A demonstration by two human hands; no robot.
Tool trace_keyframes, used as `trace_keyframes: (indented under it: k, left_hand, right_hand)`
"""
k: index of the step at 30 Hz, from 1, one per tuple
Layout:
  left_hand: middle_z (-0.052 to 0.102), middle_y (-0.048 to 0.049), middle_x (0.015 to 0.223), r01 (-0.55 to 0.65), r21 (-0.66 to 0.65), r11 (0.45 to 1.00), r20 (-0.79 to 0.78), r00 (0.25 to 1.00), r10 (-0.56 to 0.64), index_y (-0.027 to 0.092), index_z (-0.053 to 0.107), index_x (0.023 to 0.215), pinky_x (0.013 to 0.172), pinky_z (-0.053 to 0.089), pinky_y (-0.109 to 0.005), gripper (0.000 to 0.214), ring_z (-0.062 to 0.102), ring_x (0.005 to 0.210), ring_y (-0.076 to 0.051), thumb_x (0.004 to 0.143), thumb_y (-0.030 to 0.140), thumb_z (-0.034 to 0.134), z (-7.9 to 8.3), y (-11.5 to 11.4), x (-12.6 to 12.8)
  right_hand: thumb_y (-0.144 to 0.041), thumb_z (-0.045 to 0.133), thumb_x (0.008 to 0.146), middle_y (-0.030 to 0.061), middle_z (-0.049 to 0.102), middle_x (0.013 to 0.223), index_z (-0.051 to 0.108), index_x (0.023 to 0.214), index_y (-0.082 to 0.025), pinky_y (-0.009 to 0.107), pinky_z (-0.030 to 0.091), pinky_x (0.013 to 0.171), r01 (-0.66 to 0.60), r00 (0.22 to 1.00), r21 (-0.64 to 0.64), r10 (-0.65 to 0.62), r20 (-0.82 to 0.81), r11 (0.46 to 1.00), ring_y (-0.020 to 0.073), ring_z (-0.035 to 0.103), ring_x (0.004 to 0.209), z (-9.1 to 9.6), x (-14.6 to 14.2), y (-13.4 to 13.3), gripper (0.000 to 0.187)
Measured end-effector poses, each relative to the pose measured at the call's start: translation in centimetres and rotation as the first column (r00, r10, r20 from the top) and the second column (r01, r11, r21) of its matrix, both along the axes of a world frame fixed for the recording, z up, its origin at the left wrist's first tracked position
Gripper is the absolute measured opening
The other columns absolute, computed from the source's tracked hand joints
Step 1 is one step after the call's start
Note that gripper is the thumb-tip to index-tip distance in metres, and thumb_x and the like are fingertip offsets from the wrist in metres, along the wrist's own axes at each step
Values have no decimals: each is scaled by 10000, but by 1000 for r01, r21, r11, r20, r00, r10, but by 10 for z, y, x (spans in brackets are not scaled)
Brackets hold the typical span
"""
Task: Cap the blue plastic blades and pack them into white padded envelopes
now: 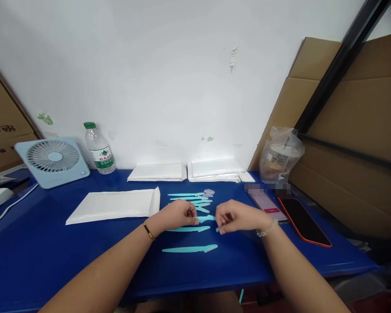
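Note:
My left hand (182, 214) is closed on the handle of a turquoise eyebrow razor (205, 218), whose blade end points right. At that end, my right hand (233, 216) has its fingers curled, with a small clear cap (218, 229) showing at the fingertips. Just below lies another eyebrow razor (197, 229), partly under my left hand. Nearer the table's front is a separate eyebrow razor (189, 249), lying flat. Beyond my hands several more eyebrow razors (185, 194) lie in a group, with small clear caps (209, 192) at their right.
On the blue table (117, 256), a white padded envelope (114, 206) lies left. Envelope stacks (158, 171) line the wall. A fan (55, 161) and water bottle (100, 150) stand back left. Two phones (304, 219) and a bagged drink cup (280, 156) are right.

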State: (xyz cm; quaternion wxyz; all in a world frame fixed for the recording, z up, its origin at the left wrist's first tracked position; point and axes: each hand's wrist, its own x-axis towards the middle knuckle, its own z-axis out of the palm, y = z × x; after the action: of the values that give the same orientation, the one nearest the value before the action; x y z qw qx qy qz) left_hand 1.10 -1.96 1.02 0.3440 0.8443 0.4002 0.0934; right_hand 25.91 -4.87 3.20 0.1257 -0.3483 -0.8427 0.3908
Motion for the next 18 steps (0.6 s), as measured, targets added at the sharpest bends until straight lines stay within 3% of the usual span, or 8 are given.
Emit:
trace_keyframes:
  k: [3,6,12,18]
  left_hand:
    - [611,-7,697,-45,-7,999,69,997,45,181,635,782,529,357,-226,381,514,617,-132,721,547,553,-1,5,-3]
    - [597,2,679,-91,-31,995,121,988,95,180,615,755,551,376,-232,397,512,623,-134,708,570,558,0,8,-4]
    - [588,-4,653,-131,-123,984,193,969,153,158,589,725,583,406,-243,418,519,612,-131,678,574,588,7,10,-4]
    - [600,-7,664,-133,-120,984,194,969,155,161,597,723,585,408,-242,403,527,626,-135,685,562,592,5,10,-4]
  right_hand:
    - [-348,611,788,-5,587,680,564,819,-175,202,410,504,220,953,-59,-228,-200,974,91,515,547,2,6,6,182]
    - [-350,585,804,-4,599,686,503,825,-181,200,418,463,319,875,-167,-357,-327,933,87,530,504,-4,6,12,189]
    - [-331,603,788,15,643,711,477,819,-174,225,474,469,314,782,-306,-428,-453,899,111,597,523,-15,4,19,204]
    - [-353,616,790,20,661,720,478,814,-173,229,485,489,298,791,-315,-417,-448,901,110,605,531,-12,-2,16,228]
